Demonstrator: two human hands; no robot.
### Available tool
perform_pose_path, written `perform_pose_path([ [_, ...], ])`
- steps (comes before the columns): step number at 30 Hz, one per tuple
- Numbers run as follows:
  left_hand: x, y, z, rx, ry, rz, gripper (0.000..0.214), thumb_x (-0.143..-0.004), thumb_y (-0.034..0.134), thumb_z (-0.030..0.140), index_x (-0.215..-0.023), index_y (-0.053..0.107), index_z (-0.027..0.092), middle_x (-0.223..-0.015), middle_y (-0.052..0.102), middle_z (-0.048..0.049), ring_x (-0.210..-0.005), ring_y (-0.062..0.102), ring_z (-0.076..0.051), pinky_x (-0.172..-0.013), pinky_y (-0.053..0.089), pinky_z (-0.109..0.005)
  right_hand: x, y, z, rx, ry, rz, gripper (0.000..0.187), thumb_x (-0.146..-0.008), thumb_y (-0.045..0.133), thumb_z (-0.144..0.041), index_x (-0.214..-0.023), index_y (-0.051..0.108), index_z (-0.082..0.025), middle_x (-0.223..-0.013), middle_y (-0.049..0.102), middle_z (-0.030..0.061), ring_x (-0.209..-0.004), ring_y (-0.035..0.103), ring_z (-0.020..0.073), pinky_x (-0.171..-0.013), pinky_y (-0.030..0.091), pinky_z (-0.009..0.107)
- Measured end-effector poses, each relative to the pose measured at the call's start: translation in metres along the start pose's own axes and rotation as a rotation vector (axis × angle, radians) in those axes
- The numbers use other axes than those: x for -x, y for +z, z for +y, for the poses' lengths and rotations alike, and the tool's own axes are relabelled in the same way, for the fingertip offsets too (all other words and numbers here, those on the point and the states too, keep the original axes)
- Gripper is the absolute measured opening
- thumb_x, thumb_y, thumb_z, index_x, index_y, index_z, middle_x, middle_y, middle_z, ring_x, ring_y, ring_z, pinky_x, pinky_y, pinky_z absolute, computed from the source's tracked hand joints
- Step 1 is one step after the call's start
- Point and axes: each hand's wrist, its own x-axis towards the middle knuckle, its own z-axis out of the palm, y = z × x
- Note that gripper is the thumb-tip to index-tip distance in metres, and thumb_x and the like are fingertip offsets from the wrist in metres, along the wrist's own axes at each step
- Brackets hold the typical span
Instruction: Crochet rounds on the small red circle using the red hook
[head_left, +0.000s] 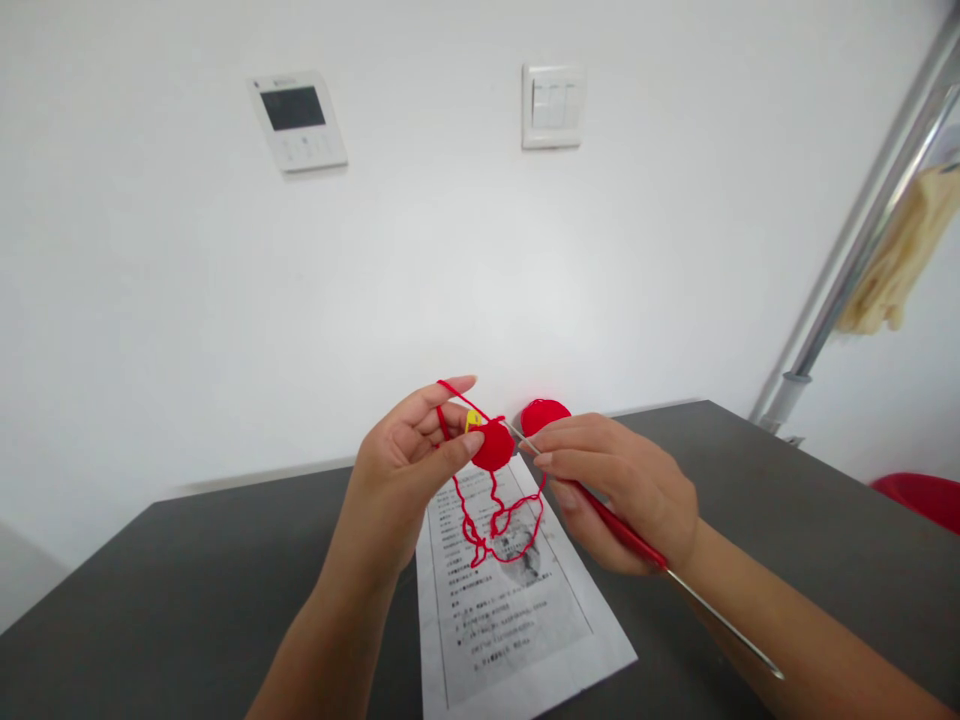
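1. My left grip [412,445] is closed on the red piece [493,446], pinching it between thumb and fingers, held up above the far part of the desk [247,570].
2. Red yarn [443,423] passes over my raised left index finger and runs to the top of the piece.
3. A small yellow item [472,420] sits at the piece's left edge, beside my thumb; its exact form cannot be told.
4. My right grip [615,490] is closed around the red handle of the hook [637,545]. The tip is at the piece's upper right edge; whether it enters a stitch, I cannot tell.
5. Loose yarn hangs below the piece in loops, in front of the printed sheet [592,655] on the desk.
6. The red ball [545,414] is behind my right grip, near the wall [420,250].
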Motion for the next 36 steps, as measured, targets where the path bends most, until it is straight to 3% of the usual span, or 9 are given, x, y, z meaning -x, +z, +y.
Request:
perform_pose_path([
  [8,0.003,-0.002,0.0,0.042,-0.031,-0.096,0.052,-0.071,0.08,0.01,-0.121,0.067,0.017,-0.076,0.072,0.0015,-0.068,0.066,-0.009,-0.067,0.053,-0.019,0.004,0.004,0.004,-0.066,0.0,0.038,0.015,-0.09,0.065,-0.01,-0.104,0.063,-0.015,-0.098,0.074,0.015,-0.093,0.072,0.0192,-0.077,0.063,0.032],
  [11,0.003,-0.003,-0.001,0.053,-0.043,-0.139,0.05,-0.073,0.079,0.009,-0.122,0.067,0.018,-0.078,0.074,0.0006,-0.072,0.068,-0.01,-0.069,0.054,-0.02,0.004,0.003,0.005,-0.094,0.034,0.031,0.009,-0.093,0.064,-0.013,-0.102,0.065,-0.014,-0.111,0.072,0.0187,-0.105,0.07,0.0198,-0.082,0.063,0.032],
  [15,0.003,-0.003,-0.001,0.061,-0.031,-0.141,0.046,-0.075,0.078,0.007,-0.118,0.07,0.019,-0.077,0.073,0.0018,-0.071,0.067,-0.008,-0.068,0.054,-0.018,0.001,0.0,0.005,-0.213,0.064,-0.007,0.013,-0.096,0.059,-0.012,-0.107,0.064,-0.015,-0.107,0.076,0.0153,-0.106,0.072,0.0165,-0.085,0.062,0.029],
  [25,0.004,-0.003,0.002,0.03,-0.017,-0.135,0.039,-0.076,0.076,0.005,-0.111,0.072,0.02,-0.074,0.072,0.0049,-0.067,0.066,-0.005,-0.064,0.052,-0.013,0.005,-0.001,0.007,-0.634,0.355,0.036,0.011,-0.097,0.061,-0.025,-0.105,0.069,-0.024,-0.109,0.078,0.0077,-0.1,0.074,0.0184,-0.084,0.062,0.034],
  [30,0.006,-0.002,0.004,-0.038,-0.01,-0.116,0.036,-0.076,0.076,0.005,-0.108,0.073,0.02,-0.073,0.071,0.0051,-0.067,0.066,-0.006,-0.064,0.052,-0.013,0.006,-0.008,0.011,-0.808,0.402,-0.023,0.011,-0.098,0.061,-0.027,-0.104,0.069,-0.023,-0.11,0.077,0.0082,-0.106,0.073,0.0208,-0.088,0.061,0.038],
  [36,0.007,-0.001,0.001,-0.087,-0.013,-0.112,0.036,-0.076,0.077,0.008,-0.109,0.072,0.021,-0.075,0.072,0.0055,-0.069,0.068,-0.006,-0.066,0.053,-0.014,0.002,-0.021,0.014,-0.677,0.374,-0.185,0.011,-0.101,0.054,-0.027,-0.101,0.064,-0.022,-0.111,0.076,0.0102,-0.109,0.072,0.0216,-0.09,0.06,0.04],
])
